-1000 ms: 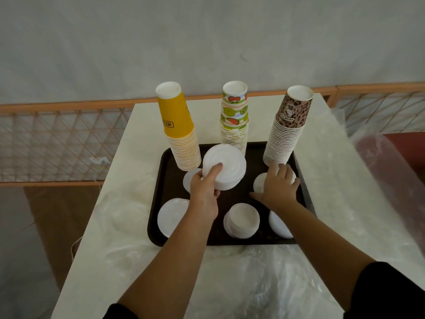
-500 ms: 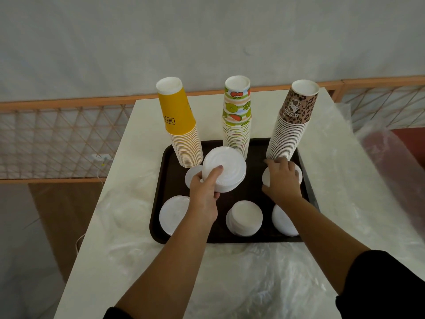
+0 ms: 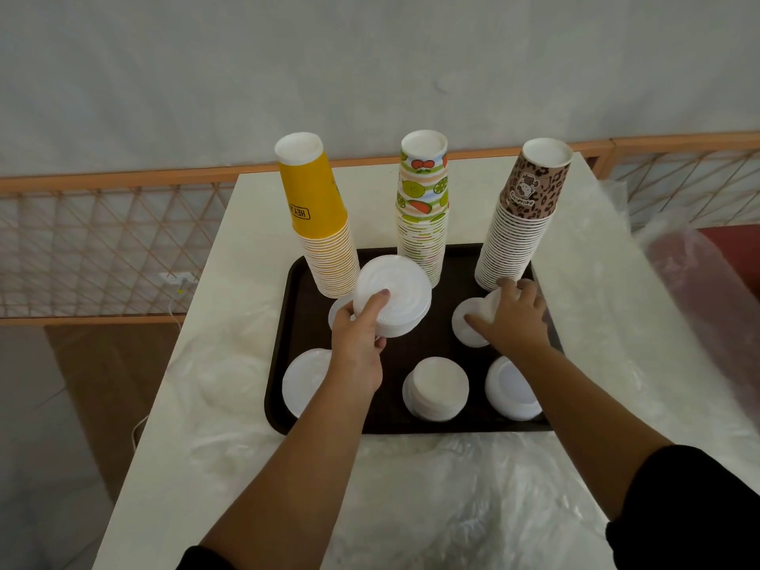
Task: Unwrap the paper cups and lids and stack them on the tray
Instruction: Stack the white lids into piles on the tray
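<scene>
A person sorts white lids on a dark tray [image 3: 415,425] set on a white table [image 3: 214,257], with loose clear plastic wrap [image 3: 411,499] lying in front. At left, a stack of upturned yellow cups [image 3: 318,224] stands on the tray's far edge, with a flat pile of lids [image 3: 304,382] in the near left corner. The left hand [image 3: 362,343] holds a bundle of lids [image 3: 392,300] tilted above the tray, thumb across the top face and fingers curled underneath. At centre rises a stack of fruit-print cups [image 3: 421,216], and a short lid pile [image 3: 438,388] sits near the front. Further right, the right hand [image 3: 510,318] pinches a lifted lid [image 3: 491,306] over the small lid pile [image 3: 469,322] beneath it, just in front of the leopard-print cups [image 3: 522,224]; another lid pile [image 3: 510,388] lies at the near right. The cups appear already stacked, so the work seems to be at the lid-gathering stage. The next move likely calls for lowering the held bundle squarely onto a matching pile so that it does not slide.
</scene>
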`<state>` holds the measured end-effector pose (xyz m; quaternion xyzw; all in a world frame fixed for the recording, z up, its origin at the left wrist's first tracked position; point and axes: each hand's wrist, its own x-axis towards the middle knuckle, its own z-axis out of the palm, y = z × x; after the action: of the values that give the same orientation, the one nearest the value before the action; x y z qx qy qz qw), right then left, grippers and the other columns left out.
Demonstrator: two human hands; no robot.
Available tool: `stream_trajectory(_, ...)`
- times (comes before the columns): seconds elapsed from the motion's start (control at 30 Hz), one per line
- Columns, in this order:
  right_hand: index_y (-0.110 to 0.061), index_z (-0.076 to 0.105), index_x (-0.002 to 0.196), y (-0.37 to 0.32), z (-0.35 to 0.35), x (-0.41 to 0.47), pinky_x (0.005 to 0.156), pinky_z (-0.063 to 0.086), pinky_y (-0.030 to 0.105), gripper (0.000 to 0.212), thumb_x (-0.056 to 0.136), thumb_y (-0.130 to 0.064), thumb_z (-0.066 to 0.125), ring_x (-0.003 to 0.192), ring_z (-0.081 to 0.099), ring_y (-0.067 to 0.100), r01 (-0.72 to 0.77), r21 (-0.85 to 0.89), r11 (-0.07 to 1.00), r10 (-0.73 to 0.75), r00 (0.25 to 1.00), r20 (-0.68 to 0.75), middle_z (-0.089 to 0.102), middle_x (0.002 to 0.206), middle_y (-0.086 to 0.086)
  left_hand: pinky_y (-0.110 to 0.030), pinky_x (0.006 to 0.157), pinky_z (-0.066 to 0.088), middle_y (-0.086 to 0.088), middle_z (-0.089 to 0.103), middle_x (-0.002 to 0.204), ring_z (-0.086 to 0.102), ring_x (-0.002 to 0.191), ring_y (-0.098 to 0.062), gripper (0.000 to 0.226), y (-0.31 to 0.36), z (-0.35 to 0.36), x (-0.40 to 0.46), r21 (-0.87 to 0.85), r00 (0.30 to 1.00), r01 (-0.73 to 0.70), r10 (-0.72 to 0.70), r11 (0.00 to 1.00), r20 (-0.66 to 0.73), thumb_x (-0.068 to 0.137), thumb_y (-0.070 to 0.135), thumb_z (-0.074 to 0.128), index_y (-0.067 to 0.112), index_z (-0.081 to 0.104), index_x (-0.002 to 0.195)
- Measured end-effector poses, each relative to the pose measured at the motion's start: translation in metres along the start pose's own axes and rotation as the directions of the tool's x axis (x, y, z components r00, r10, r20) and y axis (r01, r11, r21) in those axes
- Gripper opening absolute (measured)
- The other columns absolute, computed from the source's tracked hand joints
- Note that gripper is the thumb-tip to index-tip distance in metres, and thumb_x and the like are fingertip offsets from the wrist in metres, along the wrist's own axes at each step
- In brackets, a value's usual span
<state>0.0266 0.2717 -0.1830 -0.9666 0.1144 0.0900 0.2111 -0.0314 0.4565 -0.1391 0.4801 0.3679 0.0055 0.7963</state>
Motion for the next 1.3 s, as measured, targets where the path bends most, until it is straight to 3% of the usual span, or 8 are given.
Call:
stream_trajectory(0.2,-0.030,0.040,0.138,-0.008,0.000,-0.001,0.104,0.037,0.056,0.050,0.091,-0.032,0.058,0.136,0.020,0.038,0.099,-0.082,0.992,-0.097,0.995,0.034,0.024,0.147,0.012,-0.040,0.098,0.047,-0.002,0.050,0.124,0.048,0.116,-0.024,0.060,0.001,-0.004,0.003,0.008,1.000,0.003,-0.003,1.000,-0.002,0.078,0.019,0.075,0.023,0.047,0.131)
stream_trajectory(0.4,-0.034,0.043,0.136,-0.009,0.004,-0.004,0.109,0.027,0.054,0.041,0.096,-0.028,0.049,0.137,0.018,0.037,0.179,-0.251,0.951,-0.194,0.980,-0.037,0.025,0.147,0.012,-0.045,0.101,0.045,-0.002,0.051,0.125,0.048,0.116,-0.023,0.060,0.002,-0.008,0.005,0.009,1.000,0.000,0.000,1.000,0.003,0.077,0.020,0.075,0.023,0.048,0.131)
stream_trajectory(0.53,-0.032,0.037,0.141,-0.009,0.004,-0.007,0.112,0.021,0.055,0.050,0.094,-0.038,0.052,0.140,0.014,0.037,0.240,-0.290,0.927,-0.269,0.961,-0.065,0.021,0.150,0.013,-0.045,0.101,0.046,-0.002,0.051,0.124,0.049,0.116,-0.023,0.058,0.003,-0.008,0.004,0.013,1.000,-0.003,0.003,1.000,0.007,0.078,0.020,0.074,0.023,0.048,0.130)
stream_trajectory(0.67,-0.042,0.019,0.146,-0.008,0.006,-0.005,0.111,0.013,0.061,0.076,0.083,-0.058,0.059,0.144,-0.008,0.039,0.291,-0.345,0.892,-0.277,0.956,0.092,0.000,0.158,0.009,-0.045,0.101,0.046,-0.002,0.052,0.123,0.049,0.116,-0.023,0.055,0.003,-0.009,0.004,0.001,1.000,0.002,-0.002,1.000,0.013,0.078,0.019,0.074,0.023,0.050,0.127)
stream_trajectory(0.77,-0.047,0.018,0.145,-0.008,0.007,-0.004,0.109,0.010,0.065,0.077,0.081,-0.058,0.061,0.142,-0.016,0.041,0.328,-0.389,0.861,-0.283,0.944,0.168,-0.008,0.158,0.007,-0.042,0.100,0.046,-0.002,0.051,0.124,0.049,0.116,-0.024,0.057,0.002,-0.011,0.002,0.002,1.000,0.000,0.000,1.000,0.008,0.078,0.019,0.074,0.023,0.049,0.129)
stream_trajectory(0.97,-0.041,0.039,0.138,-0.010,0.004,-0.006,0.111,0.011,0.065,0.057,0.086,-0.045,0.062,0.143,-0.013,0.040,0.337,-0.350,0.874,-0.307,0.941,0.140,0.001,0.157,0.005,-0.042,0.100,0.045,-0.002,0.051,0.126,0.048,0.118,-0.024,0.058,0.002,-0.012,0.002,0.009,1.000,-0.007,0.007,1.000,0.008,0.079,0.019,0.073,0.022,0.048,0.131)
stream_trajectory(1.1,-0.041,0.033,0.140,-0.005,0.006,-0.006,0.110,0.012,0.064,0.071,0.079,-0.050,0.068,0.143,-0.012,0.040,0.363,-0.367,0.857,-0.311,0.930,0.194,-0.001,0.157,0.007,-0.040,0.099,0.046,-0.002,0.051,0.126,0.048,0.118,-0.024,0.059,0.002,-0.012,0.000,0.008,1.000,-0.004,0.004,1.000,0.015,0.078,0.019,0.073,0.022,0.048,0.131)
stream_trajectory(1.3,-0.029,0.041,0.134,-0.005,-0.002,-0.004,0.109,0.033,0.051,0.066,0.077,-0.027,0.074,0.139,0.018,0.033,0.348,-0.164,0.923,-0.323,0.932,0.162,0.024,0.150,0.005,-0.036,0.093,0.047,-0.001,0.050,0.125,0.048,0.117,-0.023,0.058,0.003,-0.009,-0.003,0.002,1.000,-0.007,0.007,1.000,0.014,0.079,0.019,0.073,0.022,0.048,0.131)
